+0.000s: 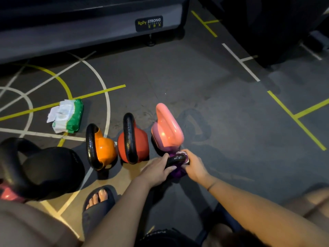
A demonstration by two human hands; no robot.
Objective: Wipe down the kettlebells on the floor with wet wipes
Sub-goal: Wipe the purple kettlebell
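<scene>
A small purple kettlebell (175, 172) with a black handle stands on the floor in front of me. My left hand (157, 169) grips the left end of its handle. My right hand (193, 165) pinches a crumpled wet wipe (183, 155) against the handle's right end. Behind it stands a pink kettlebell (167, 129). To its left are a red kettlebell (132, 141) and an orange kettlebell (100, 147), both with black handles. A large black kettlebell (44, 168) sits at the far left. A green and white wet wipes pack (68, 115) lies on the floor beyond them.
A grey gym machine base (89, 31) with a Body Strong label spans the back. Dark equipment (267, 29) stands at the back right. My foot in a dark slide sandal (98, 202) rests near the orange kettlebell. White and yellow lines cross the dark floor.
</scene>
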